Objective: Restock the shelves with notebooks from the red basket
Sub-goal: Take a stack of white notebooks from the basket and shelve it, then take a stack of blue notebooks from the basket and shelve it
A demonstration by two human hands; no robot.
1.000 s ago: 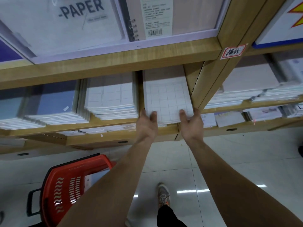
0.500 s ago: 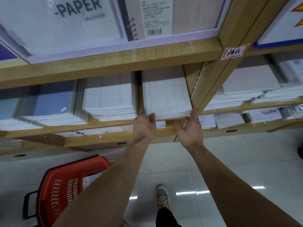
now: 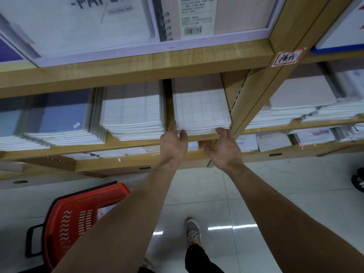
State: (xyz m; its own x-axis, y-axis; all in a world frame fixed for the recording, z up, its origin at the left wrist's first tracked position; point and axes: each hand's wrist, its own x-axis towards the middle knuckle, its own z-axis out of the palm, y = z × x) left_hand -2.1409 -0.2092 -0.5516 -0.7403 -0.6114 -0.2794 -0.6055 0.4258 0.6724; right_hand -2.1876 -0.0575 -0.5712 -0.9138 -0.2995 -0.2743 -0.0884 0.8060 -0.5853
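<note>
Grip loose, holding nothing: left hand (image 3: 173,143), right hand (image 3: 224,149) at notebook stack (image 3: 201,109) edge; red basket (image 3: 78,219) partly hidden.

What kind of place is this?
Probably a stationery shop: shelves hold many stacks of notebooks, a barcode label shows above them, and a red basket stands on the floor.

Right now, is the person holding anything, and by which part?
Nothing is gripped: the left hand and right hand are open, fingertips at the front corners of the grid-notebook stack.
</note>
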